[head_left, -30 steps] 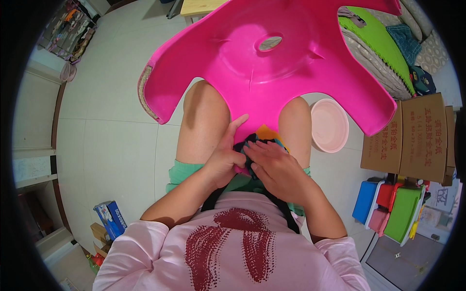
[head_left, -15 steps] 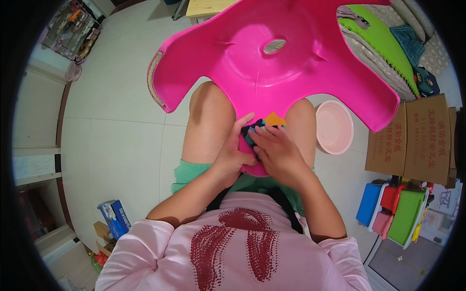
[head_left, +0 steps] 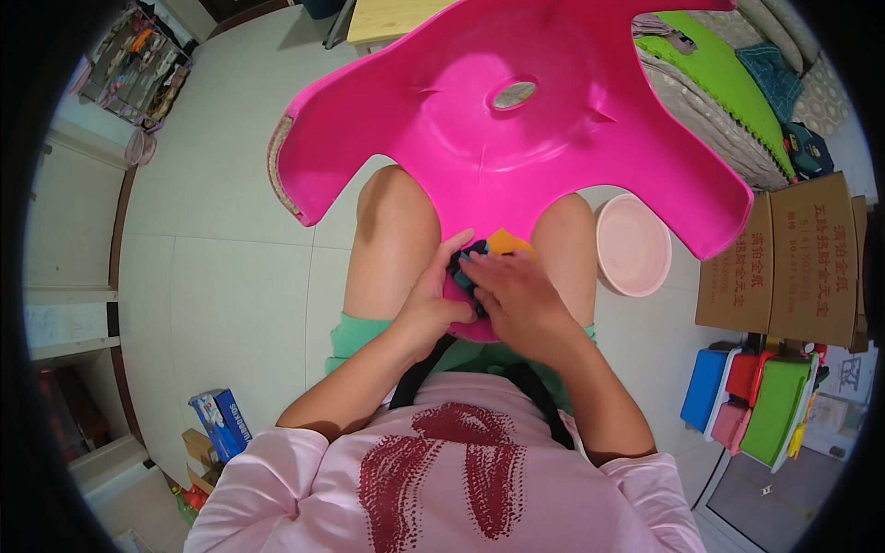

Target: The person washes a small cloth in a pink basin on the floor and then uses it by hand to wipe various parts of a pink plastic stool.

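Observation:
A bright pink plastic stool [head_left: 553, 83] lies tipped across my lap, its hollow underside facing me, with one leg between my thighs. At that leg's end my left hand [head_left: 433, 300] is closed around the edge, thumb and fingers on either side. My right hand [head_left: 521, 300] presses a dark, teal and orange cloth [head_left: 507, 241] against the inside of the same leg. Its fingers lie over the cloth and hide much of it.
To the right of my knee a pale pink basin [head_left: 632, 247] stands on the tiled floor. Cardboard boxes [head_left: 802, 258] and coloured plastic bins [head_left: 774, 405] are farther right. A blue box [head_left: 221, 422] sits at lower left, a wooden table [head_left: 392, 18] beyond the stool.
My right hand has slid a little left over the cloth and covers more of it. In the view, the stool sits slightly lower and farther left.

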`<state>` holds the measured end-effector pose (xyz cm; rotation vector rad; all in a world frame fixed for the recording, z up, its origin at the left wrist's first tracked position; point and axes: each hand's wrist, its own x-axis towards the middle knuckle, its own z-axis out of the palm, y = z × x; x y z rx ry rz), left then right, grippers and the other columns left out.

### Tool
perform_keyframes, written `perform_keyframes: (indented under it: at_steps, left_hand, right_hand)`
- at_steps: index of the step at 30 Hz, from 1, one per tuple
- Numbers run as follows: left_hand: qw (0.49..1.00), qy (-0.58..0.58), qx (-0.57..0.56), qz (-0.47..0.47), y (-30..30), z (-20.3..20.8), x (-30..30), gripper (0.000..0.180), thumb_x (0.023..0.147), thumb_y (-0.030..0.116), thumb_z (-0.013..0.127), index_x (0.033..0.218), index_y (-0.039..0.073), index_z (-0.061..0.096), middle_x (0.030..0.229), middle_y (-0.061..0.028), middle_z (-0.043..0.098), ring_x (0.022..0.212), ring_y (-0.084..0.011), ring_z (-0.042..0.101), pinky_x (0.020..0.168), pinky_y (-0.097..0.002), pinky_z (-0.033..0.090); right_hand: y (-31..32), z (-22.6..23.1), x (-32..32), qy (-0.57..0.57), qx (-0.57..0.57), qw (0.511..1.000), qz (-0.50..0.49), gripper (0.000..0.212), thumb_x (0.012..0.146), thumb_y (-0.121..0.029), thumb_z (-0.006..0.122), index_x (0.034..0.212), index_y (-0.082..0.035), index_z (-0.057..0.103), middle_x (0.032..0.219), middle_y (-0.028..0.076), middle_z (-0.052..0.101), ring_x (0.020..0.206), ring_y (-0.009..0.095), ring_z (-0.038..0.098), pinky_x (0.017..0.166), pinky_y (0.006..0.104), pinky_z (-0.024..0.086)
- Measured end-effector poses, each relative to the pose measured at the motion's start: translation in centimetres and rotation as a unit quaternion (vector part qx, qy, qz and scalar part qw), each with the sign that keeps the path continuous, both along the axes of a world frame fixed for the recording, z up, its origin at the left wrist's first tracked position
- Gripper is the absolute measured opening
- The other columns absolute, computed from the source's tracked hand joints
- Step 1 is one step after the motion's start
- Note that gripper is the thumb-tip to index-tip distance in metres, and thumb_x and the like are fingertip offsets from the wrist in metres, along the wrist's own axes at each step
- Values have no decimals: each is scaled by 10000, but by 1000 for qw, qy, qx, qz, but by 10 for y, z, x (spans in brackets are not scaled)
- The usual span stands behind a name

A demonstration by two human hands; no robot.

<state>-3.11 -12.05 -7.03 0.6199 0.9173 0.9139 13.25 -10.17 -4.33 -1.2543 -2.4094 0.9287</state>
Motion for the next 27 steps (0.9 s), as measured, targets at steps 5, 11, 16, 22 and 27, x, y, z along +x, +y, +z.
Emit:
perform_keyframes:
  at_steps: [5, 11, 16, 22, 27]
  left_hand:
    - [999, 36, 3, -12, -1, -1, 2, 925, 642, -198, 537, 1481, 117, 306, 1278, -74, 490, 1106, -174, 539, 851, -259, 489]
    - [996, 66, 43, 46, 1, -6, 9, 914, 665, -204, 544, 1483, 121, 294, 1333, -84, 467, 1114, -183, 558, 861, -286, 511]
    - [1000, -17, -6, 16, 9, 8, 2, 938, 667, -205, 548, 1497, 117, 249, 1307, -106, 477, 1099, -200, 567, 859, -306, 518]
    - [998, -47, -31, -28, 11, 3, -2, 993, 644, -203, 544, 1513, 147, 214, 1299, -105, 479, 1034, -202, 589, 775, -291, 530]
    - [999, -41, -32, 2, 6, -2, 1, 1020, 621, -210, 526, 1513, 187, 230, 1276, -84, 504, 975, -180, 597, 715, -259, 521]
  right_hand:
    - [13, -24, 9, 2, -40, 998, -50, 342, 936, -172, 499, 1239, -65, 615, 1289, 125, 603, 1276, 296, 473, 1139, 489, 210]
    - [3, -12, 12, 24, -24, 999, -32, 335, 913, -143, 521, 1212, -31, 623, 1235, 154, 626, 1196, 307, 536, 1111, 497, 265]
    - [-10, 15, 14, 0, 37, 999, -6, 313, 884, -106, 545, 1168, -12, 636, 1182, 164, 648, 1121, 317, 583, 1069, 498, 331]
    - [-13, 15, 15, 8, 42, 999, -7, 307, 877, -103, 556, 1157, -4, 636, 1160, 159, 659, 1127, 328, 578, 1065, 487, 347]
    - [0, -6, 15, 5, 20, 999, -47, 321, 897, -139, 556, 1188, -26, 629, 1205, 150, 641, 1190, 336, 536, 1082, 490, 332]
